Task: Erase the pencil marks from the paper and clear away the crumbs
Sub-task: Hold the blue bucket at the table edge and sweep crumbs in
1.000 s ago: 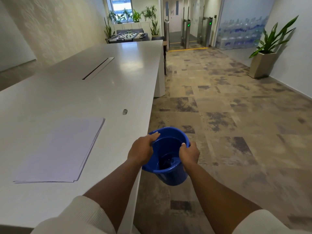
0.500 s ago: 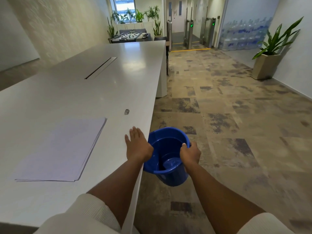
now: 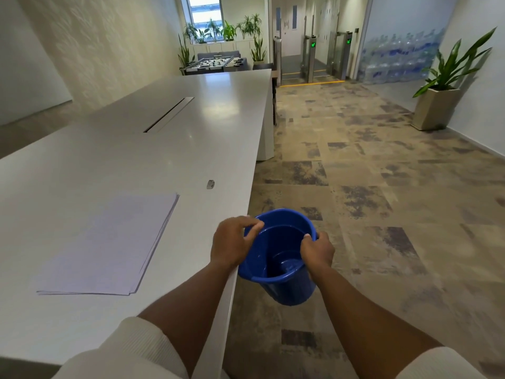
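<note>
Long white table (image 3: 114,160) in an office lobby, patterned carpet (image 3: 382,187) to the right. Near corner: one stack of paper (image 3: 109,242), flat, sheet count impossible to tell, pencil marks too faint to make out. Just beyond, one small grey eraser (image 3: 210,184), apart from the stack. At the table edge, one blue bucket (image 3: 281,255), off the tabletop and tipped toward the camera. Left hand (image 3: 232,242) curled over the near-table rim, fingertips at the lip; right hand (image 3: 317,248) gripping the opposite rim.

Step in hand, by the look of it: sweeping crumbs off the edge into the bucket. Best done with the rim pressed tight under the table edge, no gap; strokes short and flat toward the lip; bucket steady in the right hand, paper undisturbed. Crumbs themselves too small to see.

Count: two hands, one bucket, one eraser, one stack, one planter (image 3: 434,108) by the right wall.
</note>
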